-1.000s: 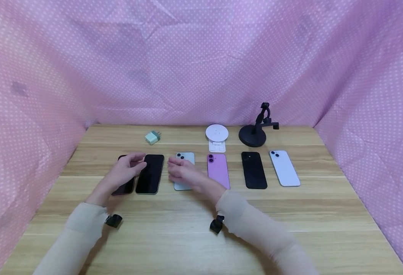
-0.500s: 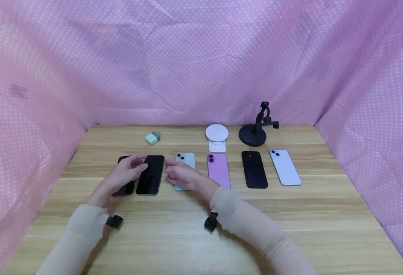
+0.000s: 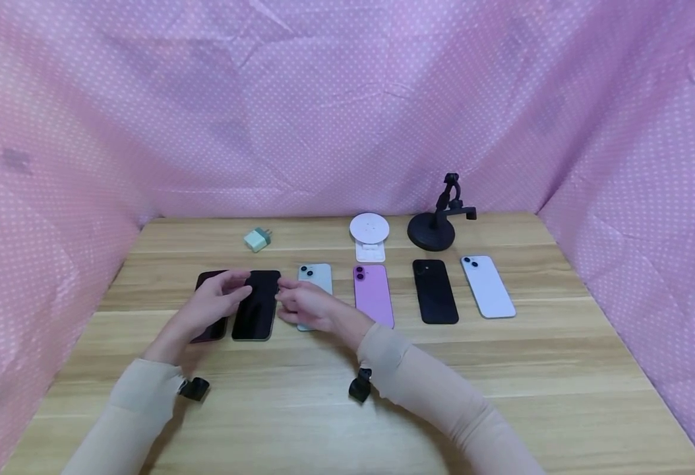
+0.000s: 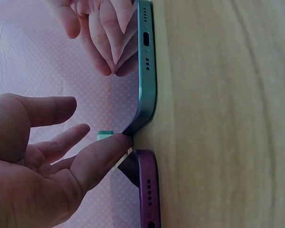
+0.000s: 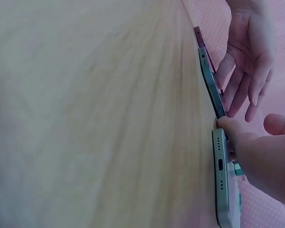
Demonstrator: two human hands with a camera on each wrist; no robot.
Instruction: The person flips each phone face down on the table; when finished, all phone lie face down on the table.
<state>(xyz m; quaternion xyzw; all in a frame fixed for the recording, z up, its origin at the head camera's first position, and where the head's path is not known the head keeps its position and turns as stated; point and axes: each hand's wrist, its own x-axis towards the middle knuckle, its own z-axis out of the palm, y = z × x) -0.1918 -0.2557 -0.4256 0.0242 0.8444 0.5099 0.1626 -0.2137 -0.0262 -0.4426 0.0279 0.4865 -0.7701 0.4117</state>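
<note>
A dark phone with a teal-green edge [image 3: 255, 310] lies screen up between my two hands. My left hand [image 3: 217, 298] hovers over the gap at its left, thumb apart from the other fingers. In the left wrist view a fingertip [image 4: 118, 142] meets the teal edge, beside the purple-edged phone [image 4: 149, 190]. My right hand [image 3: 312, 307] reaches over a pale green phone [image 3: 319, 277], its fingertips at the dark phone's right side. The right wrist view puts a right fingertip [image 5: 223, 123] by that phone's far corner; contact is hard to tell.
To the right lie a pink phone [image 3: 374, 297], a black phone [image 3: 435, 290] and a white phone [image 3: 488, 285]. Behind them stand a green plug charger [image 3: 257, 239], a white round stand [image 3: 369, 229] and a black stand [image 3: 432, 231]. Pink dotted cloth [image 3: 324, 132] borders the wooden table [image 3: 300, 409].
My right hand has moved left, from over the pale green phone to the right side of the dark phone. The left hand stays almost where it was. The head view has shifted slightly.
</note>
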